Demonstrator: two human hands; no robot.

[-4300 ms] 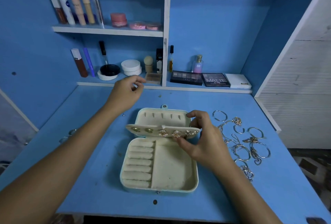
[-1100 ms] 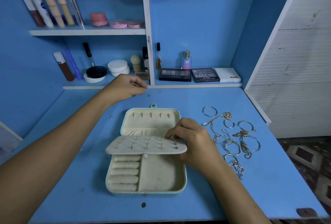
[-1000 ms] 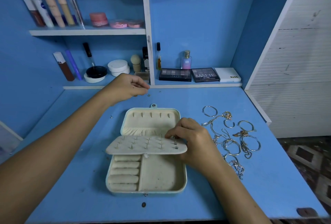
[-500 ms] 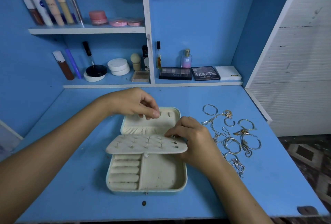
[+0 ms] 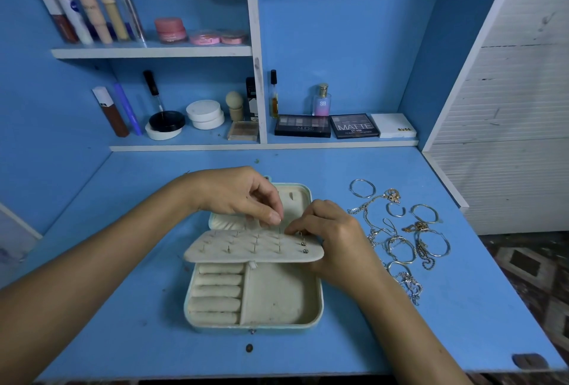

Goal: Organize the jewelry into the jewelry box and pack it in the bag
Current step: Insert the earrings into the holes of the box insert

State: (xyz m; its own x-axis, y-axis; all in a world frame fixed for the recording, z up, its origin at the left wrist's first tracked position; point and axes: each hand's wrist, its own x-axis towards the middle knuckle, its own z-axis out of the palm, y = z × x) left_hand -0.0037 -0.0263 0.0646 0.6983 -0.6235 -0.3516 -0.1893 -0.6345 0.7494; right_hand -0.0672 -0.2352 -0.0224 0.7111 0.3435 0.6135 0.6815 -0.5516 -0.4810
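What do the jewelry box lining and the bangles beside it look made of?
Jewelry box lining: seemingly cream velvet or suede-like fabric, matte and softly padded, with smudges; the pale blue outer shell's material is unclear. Bangles: probably thin polished metal, silver-toned, catching bright glints.

Blue desk nook with white-edged shelves.
A blue desk (image 5: 369, 338) meets blue walls (image 5: 332, 30); two shelves (image 5: 147, 52) hold cosmetics (image 5: 172, 30). A white slatted panel (image 5: 508, 138) stands right, patterned floor (image 5: 529, 264) below it.
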